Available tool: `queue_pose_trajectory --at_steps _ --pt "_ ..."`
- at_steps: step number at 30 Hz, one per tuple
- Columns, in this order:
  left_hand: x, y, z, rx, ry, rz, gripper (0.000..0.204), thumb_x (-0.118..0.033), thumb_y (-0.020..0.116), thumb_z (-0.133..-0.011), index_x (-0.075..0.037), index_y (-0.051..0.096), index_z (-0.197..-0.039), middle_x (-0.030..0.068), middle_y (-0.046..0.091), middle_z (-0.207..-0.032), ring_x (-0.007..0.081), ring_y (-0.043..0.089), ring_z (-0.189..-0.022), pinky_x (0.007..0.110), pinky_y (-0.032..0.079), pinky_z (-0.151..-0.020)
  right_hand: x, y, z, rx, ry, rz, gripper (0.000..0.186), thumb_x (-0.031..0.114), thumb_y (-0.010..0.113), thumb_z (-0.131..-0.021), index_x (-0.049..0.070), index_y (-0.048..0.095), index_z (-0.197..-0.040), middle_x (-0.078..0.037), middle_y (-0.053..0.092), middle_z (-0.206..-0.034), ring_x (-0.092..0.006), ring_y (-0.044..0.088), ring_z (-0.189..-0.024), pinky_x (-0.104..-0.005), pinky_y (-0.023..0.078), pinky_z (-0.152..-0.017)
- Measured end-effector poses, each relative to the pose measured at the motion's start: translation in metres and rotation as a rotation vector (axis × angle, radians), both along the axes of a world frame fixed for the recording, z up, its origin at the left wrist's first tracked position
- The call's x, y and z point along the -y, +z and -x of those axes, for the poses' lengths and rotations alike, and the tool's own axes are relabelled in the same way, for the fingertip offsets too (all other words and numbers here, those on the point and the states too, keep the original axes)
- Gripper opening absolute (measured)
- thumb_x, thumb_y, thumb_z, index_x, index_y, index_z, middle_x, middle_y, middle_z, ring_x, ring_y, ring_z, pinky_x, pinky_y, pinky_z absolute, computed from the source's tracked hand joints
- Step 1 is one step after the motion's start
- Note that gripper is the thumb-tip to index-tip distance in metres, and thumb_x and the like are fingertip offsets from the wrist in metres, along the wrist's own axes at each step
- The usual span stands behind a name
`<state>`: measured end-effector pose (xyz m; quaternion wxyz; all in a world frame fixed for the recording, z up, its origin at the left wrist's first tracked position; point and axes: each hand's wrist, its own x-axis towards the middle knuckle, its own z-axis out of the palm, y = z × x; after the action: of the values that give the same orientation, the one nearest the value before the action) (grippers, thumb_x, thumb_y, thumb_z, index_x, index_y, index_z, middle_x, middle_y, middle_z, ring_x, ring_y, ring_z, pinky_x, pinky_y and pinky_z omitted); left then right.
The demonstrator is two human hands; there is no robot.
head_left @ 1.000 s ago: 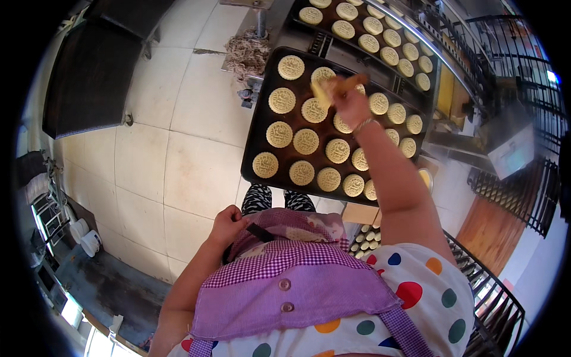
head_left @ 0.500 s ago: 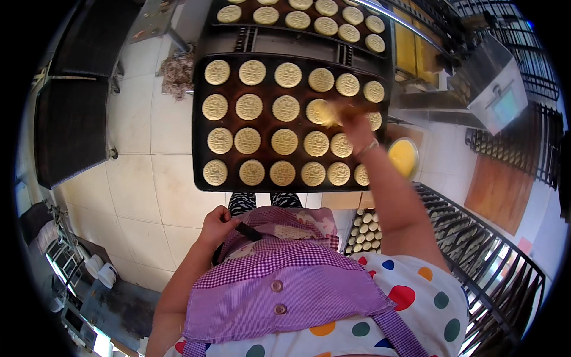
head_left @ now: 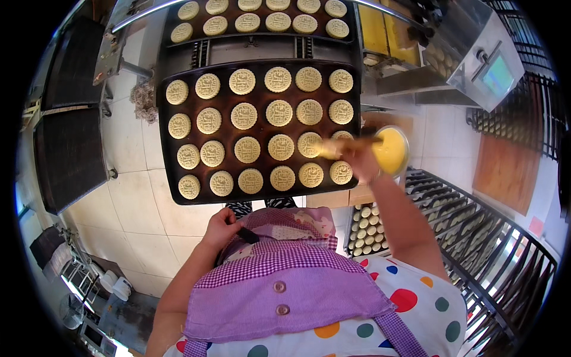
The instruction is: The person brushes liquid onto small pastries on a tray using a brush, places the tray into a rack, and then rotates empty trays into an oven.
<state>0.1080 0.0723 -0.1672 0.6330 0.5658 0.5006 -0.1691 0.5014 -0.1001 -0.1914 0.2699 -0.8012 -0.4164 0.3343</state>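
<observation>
Head view: I see the right hand (head_left: 360, 159) gripping a brown-handled brush (head_left: 358, 143), whose pale yellow tip blurs across one cake in the third row from the far edge, fifth from the left. Whether bristles and dough actually touch, I can't make out. My other reading is the left hand (head_left: 222, 229), half-curled at the waist beside a black strip (head_left: 248, 235) on the purple checked apron (head_left: 238, 309); I can't tell whether it grips anything.

Around the brush lie the round, pale-yellow stamped cakes (head_left: 246, 149), four rows of six on a dark rectangular metal baking tray (head_left: 260, 98). Every place in the grid is filled. I judge the coating to be partway along, with this cake being worked; sheen doesn't let me separate coated tops from bare ones, so what remains is uncertain.

Just right of the hand sits a round bowl (head_left: 407, 149) of yellow liquid (head_left: 389, 146), well stocked. Farther out, a second dark tray (head_left: 262, 33) beyond carries similar cakes, and a dark metal rack (head_left: 476, 262) stands lower right.
</observation>
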Motion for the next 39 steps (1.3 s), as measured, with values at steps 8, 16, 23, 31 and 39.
queue_pose_trajectory --at_steps 8,16,23,31,39 --pt "0.005 0.003 -0.007 0.011 -0.07 -0.008 0.026 -0.011 0.072 -0.072 -0.007 0.046 -0.069 -0.0027 0.044 -0.064 0.008 0.04 -0.061 0.024 0.038 -0.054 -0.099 -0.021 -0.155 0.498 -0.213 -0.026 0.032 0.024 0.057 -0.083 0.006 0.06 -0.11 -0.02 0.064 -0.089 -0.0349 0.061 -0.087 -0.0417 0.049 -0.076" --pt "-0.01 0.003 0.02 0.003 -0.105 0.063 0.027 -0.011 0.072 -0.072 -0.007 0.046 -0.069 -0.0027 0.045 -0.064 0.0083 0.041 -0.061 0.024 0.039 -0.055 0.039 -0.003 -0.019 0.037 -0.335 -0.196 0.031 0.009 0.058 -0.082 0.0 0.058 -0.112 -0.013 0.063 -0.104 -0.0227 0.062 -0.094 -0.0319 0.047 -0.084" --pt "-0.042 0.005 0.059 0.058 -0.263 -0.014 0.026 -0.011 0.072 -0.072 -0.006 0.046 -0.068 -0.0008 0.046 -0.062 0.0097 0.043 -0.061 0.026 0.041 -0.056 -0.008 -0.013 0.196 -0.349 -0.6 -0.199 0.031 0.019 0.058 -0.087 0.002 0.056 -0.114 -0.013 0.063 -0.104 -0.0227 0.059 -0.095 -0.034 0.047 -0.084" --pt "-0.076 0.019 0.099 0.029 -0.358 -0.135 0.026 -0.014 0.074 -0.071 -0.006 0.049 -0.069 -0.001 0.046 -0.062 0.0098 0.042 -0.06 0.025 0.039 -0.055 -0.091 0.011 0.271 -0.203 -0.476 0.105 0.031 0.024 0.062 -0.083 0.004 0.061 -0.106 -0.017 0.064 -0.101 -0.0282 0.062 -0.093 -0.0349 0.048 -0.08" --pt "-0.081 0.003 0.114 0.006 -0.359 -0.154 0.025 -0.011 0.073 -0.069 -0.006 0.048 -0.068 -0.0012 0.046 -0.062 0.0092 0.042 -0.058 0.025 0.038 -0.053 0.085 0.011 0.105 0.338 -1.078 0.153 0.035 0.028 0.064 -0.078 -0.006 0.063 -0.087 -0.021 0.065 -0.081 -0.033 0.065 -0.076 -0.039 0.05 -0.067"
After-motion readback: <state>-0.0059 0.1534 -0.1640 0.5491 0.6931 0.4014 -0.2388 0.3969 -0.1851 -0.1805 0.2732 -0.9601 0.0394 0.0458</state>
